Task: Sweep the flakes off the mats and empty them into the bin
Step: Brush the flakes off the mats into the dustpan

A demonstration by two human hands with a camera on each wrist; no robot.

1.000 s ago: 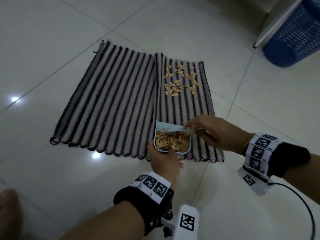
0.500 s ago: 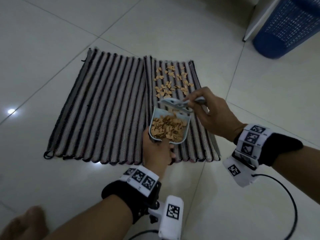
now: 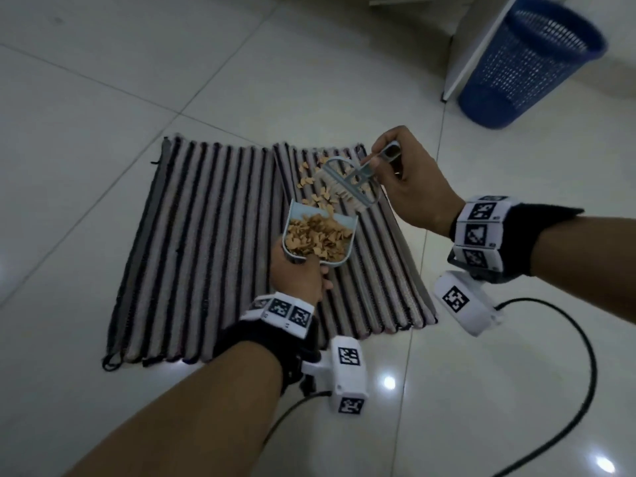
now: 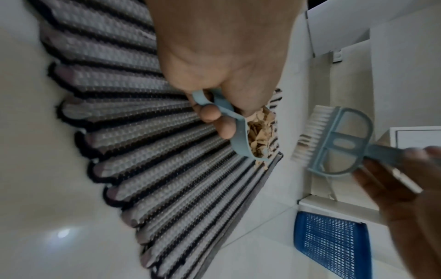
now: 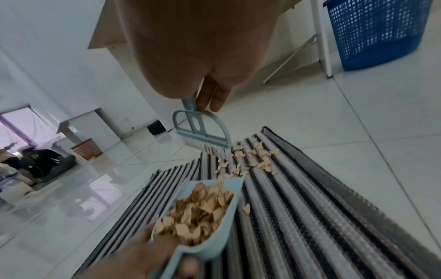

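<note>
Two striped mats (image 3: 206, 235) lie side by side on the tiled floor. My left hand (image 3: 299, 273) grips the handle of a light blue dustpan (image 3: 320, 235) heaped with tan flakes (image 5: 198, 211), held over the right mat (image 3: 375, 277). Loose flakes (image 3: 316, 194) remain on that mat's far end, just beyond the pan's lip. My right hand (image 3: 402, 177) pinches the handle of a small blue brush (image 3: 347, 184), raised above those flakes with white bristles (image 4: 310, 132) pointing down. The blue mesh bin (image 3: 530, 63) stands at the far right.
A white furniture leg (image 3: 471, 53) stands beside the bin. A black cable (image 3: 550, 373) loops over the floor near my right wrist. In the right wrist view, a brown basket (image 5: 87, 149) and a seated person (image 5: 40, 162) are far off to the left.
Both hands moved toward the mat's far end. The brush lifted off the dustpan's lip and now hangs over the remaining flakes; the dustpan advanced up to them.
</note>
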